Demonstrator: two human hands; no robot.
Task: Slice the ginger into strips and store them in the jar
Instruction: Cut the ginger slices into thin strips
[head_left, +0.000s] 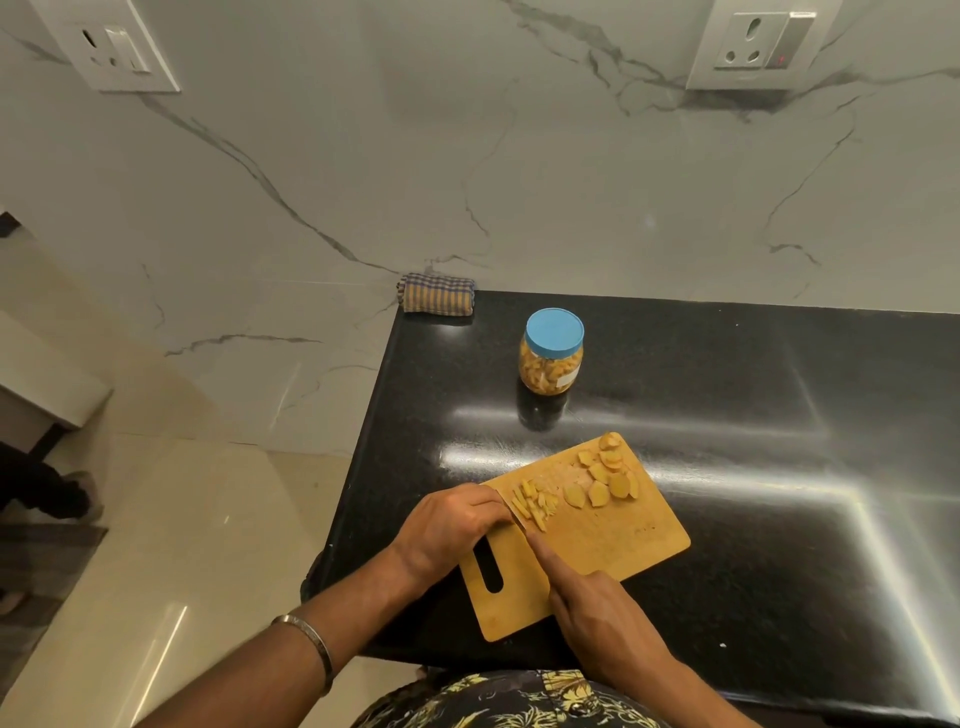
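Note:
A wooden cutting board (618, 540) lies on the black counter. Flat ginger slices (605, 478) are spread over its far corner. A small pile of ginger strips (532, 504) lies at its left edge. My left hand (452, 525) rests curled at that edge beside the strips; what its fingertips hold is hidden. My right hand (597, 613) grips a knife (521, 522), index finger stretched along the blade, whose tip meets the strips. A clear jar (551, 358) with a blue lid, holding ginger pieces, stands behind the board.
A folded checked cloth (437, 294) lies at the counter's back left corner against the marble wall. The black counter (779, 467) stretches to the right. Its left edge drops to a tiled floor. Wall sockets sit high up.

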